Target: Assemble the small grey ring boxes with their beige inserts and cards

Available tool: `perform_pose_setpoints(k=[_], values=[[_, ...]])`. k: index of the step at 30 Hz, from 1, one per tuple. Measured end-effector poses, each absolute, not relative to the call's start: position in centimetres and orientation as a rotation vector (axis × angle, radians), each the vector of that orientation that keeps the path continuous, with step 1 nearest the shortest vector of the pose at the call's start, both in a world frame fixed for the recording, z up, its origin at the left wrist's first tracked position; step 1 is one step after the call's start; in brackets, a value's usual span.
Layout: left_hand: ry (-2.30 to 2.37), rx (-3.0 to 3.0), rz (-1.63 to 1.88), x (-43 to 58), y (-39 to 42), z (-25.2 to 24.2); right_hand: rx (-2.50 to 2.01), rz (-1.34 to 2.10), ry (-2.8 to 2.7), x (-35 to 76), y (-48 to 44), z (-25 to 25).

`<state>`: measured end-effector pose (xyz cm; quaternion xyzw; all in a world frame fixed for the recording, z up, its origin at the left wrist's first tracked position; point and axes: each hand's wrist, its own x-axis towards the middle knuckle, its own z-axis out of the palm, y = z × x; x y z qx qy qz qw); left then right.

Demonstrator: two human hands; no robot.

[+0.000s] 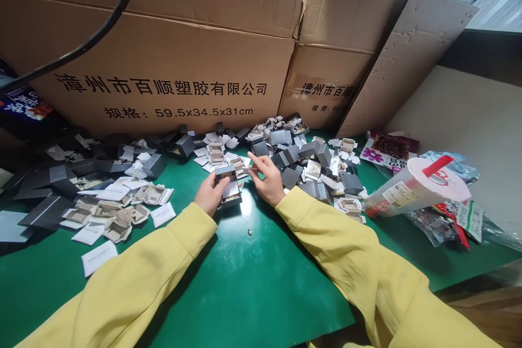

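1. The left hand (210, 194) was clamped on a small open grey box (229, 189) at the green bench's (253, 288) centre.
2. The right hand (268, 179) sat at the box's 3 o'clock, just beside it, fingertips drawn close; whether they gripped anything was unclear.

A small dark grey box (228, 185) sits at the centre of the frame, just above the green bench (261, 283). It is open, tilted slightly, with a pale lining showing inside. The left grip (210, 193) holds it from its left side. Just above its upper right corner, a pale card insert (238, 166) is pinched by the right grip (267, 176).
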<state>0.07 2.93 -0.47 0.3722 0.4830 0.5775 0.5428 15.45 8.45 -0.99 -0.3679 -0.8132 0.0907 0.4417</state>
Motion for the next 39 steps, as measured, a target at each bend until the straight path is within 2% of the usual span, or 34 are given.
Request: perform_pose_setpoints(k=[15,21,39], values=[[1.259,1.017,1.362,-0.4,3.0,-1.1,-0.558,0.002,-2.065,15.3,6.2,-1.0],[1.276,1.158,1.342,-0.7,3.1,-1.4,-0.265,-0.132,-2.080,15.2,5.8,-0.4],[1.137,0.966,1.327,-0.4,2.9,-0.8,-0.454,0.006,-2.014,15.0,6.8,-1.0]])
